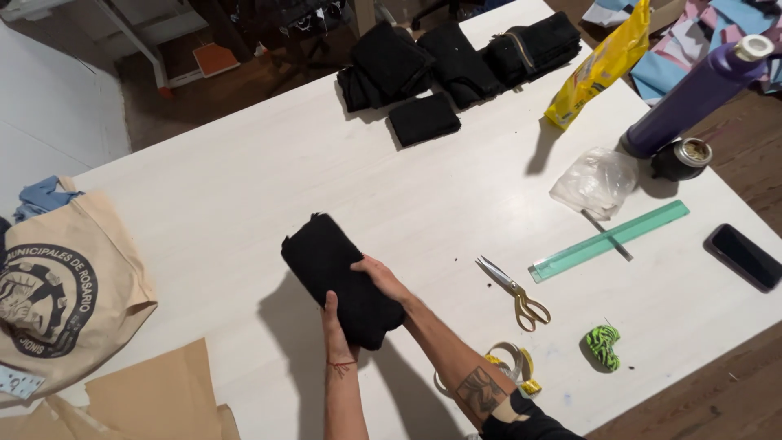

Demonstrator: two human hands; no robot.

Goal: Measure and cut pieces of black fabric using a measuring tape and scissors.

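Head cam looks down on a white table (244,187), where a folded black fabric bundle (342,281) sits mid-table, lifted a bit. Left hand (334,326) cups its near end from below, right hand (381,279) presses on top, both clamped on it. Looks soft, light and floppy, so I'd support it from both sides. Scissors (515,293) lie nearby.

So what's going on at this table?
A person holds a folded black cloth bundle in both hands over a white table: the left hand grips its near edge from below, and the right hand rests on top. More black folded pieces are stacked at the far edge. Gold-handled scissors, a green ruler and a measuring tape lie to the right.
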